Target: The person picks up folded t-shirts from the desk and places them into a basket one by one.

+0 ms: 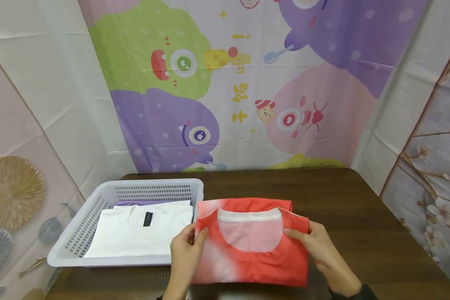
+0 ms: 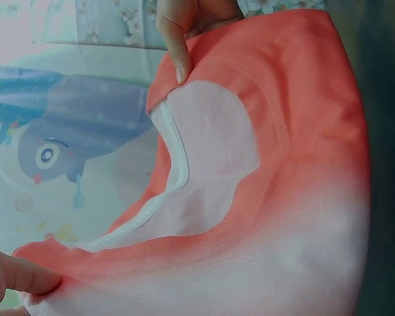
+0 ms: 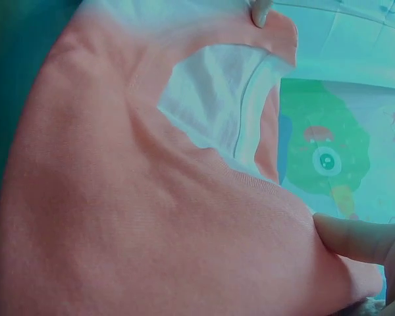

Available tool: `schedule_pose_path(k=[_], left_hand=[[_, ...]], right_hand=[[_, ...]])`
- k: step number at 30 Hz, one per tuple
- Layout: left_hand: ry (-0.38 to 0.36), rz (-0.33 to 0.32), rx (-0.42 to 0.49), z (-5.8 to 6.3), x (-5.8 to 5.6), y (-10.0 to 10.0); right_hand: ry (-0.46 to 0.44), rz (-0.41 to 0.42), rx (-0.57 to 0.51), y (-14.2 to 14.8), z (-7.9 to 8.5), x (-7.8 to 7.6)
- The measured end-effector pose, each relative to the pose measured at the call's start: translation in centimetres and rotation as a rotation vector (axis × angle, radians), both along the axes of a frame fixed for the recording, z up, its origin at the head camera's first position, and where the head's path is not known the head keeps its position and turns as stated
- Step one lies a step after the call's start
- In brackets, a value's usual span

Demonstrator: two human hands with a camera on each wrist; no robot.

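A folded red and white T-shirt [image 1: 262,266] hangs between my two hands above the table, its round neckline toward the top. My left hand [image 1: 187,250] pinches one shoulder, thumb on the front of the cloth. The opposite shoulder is pinched by my right hand [image 1: 320,246], thumb also in front. In the left wrist view the left thumb [image 2: 33,275] presses on the red edge beside the collar. The right wrist view has the right thumb [image 3: 349,237] on the red fabric. Fingers behind the cloth are mostly hidden.
Left of the shirt stands a white plastic basket [image 1: 125,261] on the dark wooden table [image 1: 363,233]. Inside it lies a folded white T-shirt [image 1: 135,239] with a black label, over something purple [image 1: 142,203]. A cartoon-print curtain [image 1: 240,154] hangs behind the table.
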State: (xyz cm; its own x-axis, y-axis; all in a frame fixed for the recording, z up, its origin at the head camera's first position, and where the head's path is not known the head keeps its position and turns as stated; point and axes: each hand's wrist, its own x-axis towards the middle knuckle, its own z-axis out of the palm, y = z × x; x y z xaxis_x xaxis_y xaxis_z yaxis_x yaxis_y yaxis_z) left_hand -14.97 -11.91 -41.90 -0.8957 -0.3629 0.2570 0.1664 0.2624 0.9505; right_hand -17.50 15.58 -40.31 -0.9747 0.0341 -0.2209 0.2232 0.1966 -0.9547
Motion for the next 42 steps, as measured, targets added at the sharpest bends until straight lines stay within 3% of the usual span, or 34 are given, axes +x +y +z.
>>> schedule_pose_path(k=[13,27,42], left_hand=[[0.023,0.052,-0.046,2.5,-0.4,-2.1],[0.084,0.178,-0.136,5.4,-0.6,-5.4],[0.128,0.326,-0.228,6.7,-0.3,-10.5]], right_hand=[[0.05,0.005,-0.042,-2.0,2.2,-0.4],[0.12,0.042,-0.115,-5.3,4.5,-0.9],[0.156,0.039,-0.179,-10.7,5.0,-0.9]])
